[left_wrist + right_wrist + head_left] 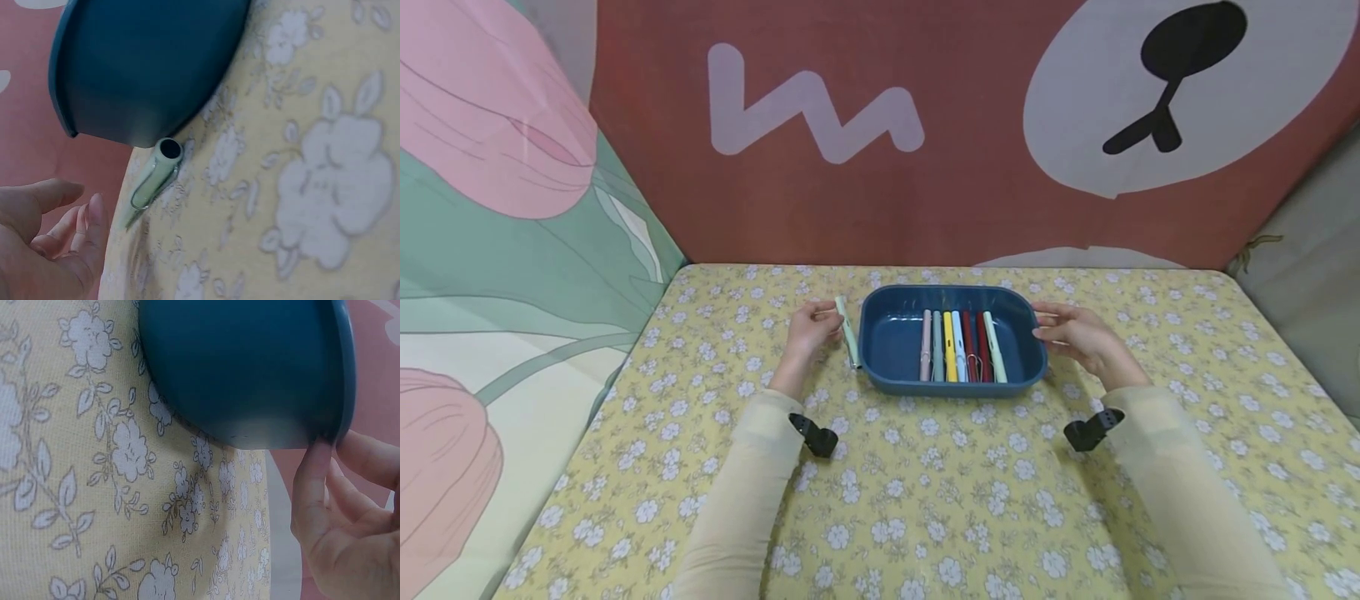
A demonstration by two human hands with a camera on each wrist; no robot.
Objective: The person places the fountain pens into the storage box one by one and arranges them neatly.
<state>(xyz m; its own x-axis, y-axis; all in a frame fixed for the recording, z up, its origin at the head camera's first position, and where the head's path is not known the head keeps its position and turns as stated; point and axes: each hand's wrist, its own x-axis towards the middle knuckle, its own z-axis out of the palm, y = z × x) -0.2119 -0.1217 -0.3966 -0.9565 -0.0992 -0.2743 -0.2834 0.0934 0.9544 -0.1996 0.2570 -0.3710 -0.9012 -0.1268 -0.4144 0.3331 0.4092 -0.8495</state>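
A dark blue tray (880,377) stands on the flowered cloth and holds several clip pens side by side: pink, grey-green, yellow (951,346), light blue, two dark red and pale green (995,346). Just left of the tray, another pale green pen (152,178) lies on the cloth. My left hand (814,330) is beside that pen, its fingers loosely bent; the left wrist view shows a gap between hand and pen. At the tray's right end, my right hand (350,528) pinches the rim between thumb and fingers.
A yellow cloth with white flowers (917,500) covers the table. Behind its far edge hangs a red-brown printed backdrop (820,208). A black wrist camera (814,435) sits on the left sleeve, another (1093,429) on the right.
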